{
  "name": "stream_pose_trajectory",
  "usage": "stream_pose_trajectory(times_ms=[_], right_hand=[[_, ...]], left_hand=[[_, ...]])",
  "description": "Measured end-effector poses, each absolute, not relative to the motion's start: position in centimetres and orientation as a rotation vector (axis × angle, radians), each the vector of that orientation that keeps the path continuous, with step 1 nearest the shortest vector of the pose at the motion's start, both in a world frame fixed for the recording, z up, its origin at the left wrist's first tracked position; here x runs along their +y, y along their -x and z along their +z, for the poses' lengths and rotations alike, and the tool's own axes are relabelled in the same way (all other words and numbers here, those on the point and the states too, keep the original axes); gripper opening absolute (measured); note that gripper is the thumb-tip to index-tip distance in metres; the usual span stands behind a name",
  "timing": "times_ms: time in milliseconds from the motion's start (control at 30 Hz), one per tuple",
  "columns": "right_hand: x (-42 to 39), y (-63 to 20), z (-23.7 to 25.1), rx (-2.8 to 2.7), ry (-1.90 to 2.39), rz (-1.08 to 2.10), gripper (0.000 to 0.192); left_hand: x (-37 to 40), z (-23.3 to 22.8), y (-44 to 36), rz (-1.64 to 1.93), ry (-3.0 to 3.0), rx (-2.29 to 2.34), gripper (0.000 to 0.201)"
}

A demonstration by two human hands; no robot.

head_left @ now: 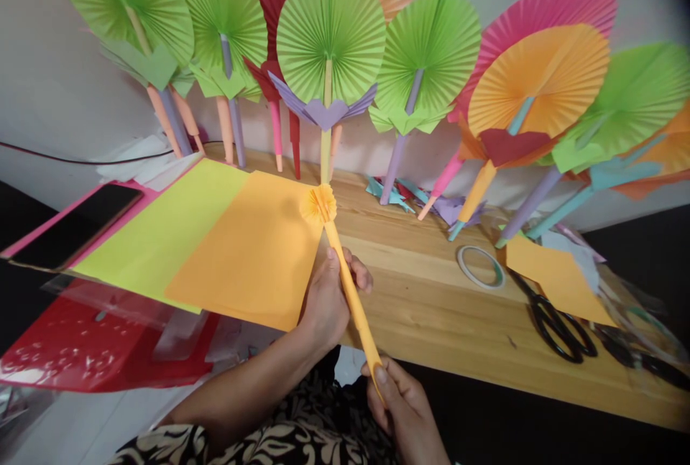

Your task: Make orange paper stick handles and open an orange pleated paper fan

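Note:
Both hands hold one orange paper fan, a long rolled tube with a small pleated tuft at its far end. My left hand grips the tube around its upper half, fingers curled behind it and thumb along its side. At the near end, my right hand pinches the tube between thumb and fingers. The tube slants from the table edge up toward the left. Just left of it lie orange paper sheets, partly over a yellow-green sheet.
Several finished fans, such as a green one, lean against the wall. A phone lies on the left. On the right are a tape roll, black scissors and an orange paper piece. A red packet is below the sheets.

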State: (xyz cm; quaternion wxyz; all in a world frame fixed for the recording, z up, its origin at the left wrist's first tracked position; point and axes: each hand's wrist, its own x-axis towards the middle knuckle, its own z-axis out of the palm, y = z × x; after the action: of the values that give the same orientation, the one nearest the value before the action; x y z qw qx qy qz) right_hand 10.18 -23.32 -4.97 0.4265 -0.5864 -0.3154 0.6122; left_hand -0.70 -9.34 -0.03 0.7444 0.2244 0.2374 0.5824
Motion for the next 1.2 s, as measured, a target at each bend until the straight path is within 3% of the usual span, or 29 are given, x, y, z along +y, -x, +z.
stream_pose_trajectory(times_ms=[667, 1200], right_hand=[[-22.3, -10.0, -4.7, -0.836, 1.287, 1.616, 0.053], [-20.8, -8.8, -3.7, -0.912, 1.530, 1.506, 0.058]], left_hand=[[-8.4, 0.8, 2.0, 1.327, -0.633, 0.642, 0.036], [-9.1, 0.4, 1.5, 1.378, -0.752, 0.760, 0.040]])
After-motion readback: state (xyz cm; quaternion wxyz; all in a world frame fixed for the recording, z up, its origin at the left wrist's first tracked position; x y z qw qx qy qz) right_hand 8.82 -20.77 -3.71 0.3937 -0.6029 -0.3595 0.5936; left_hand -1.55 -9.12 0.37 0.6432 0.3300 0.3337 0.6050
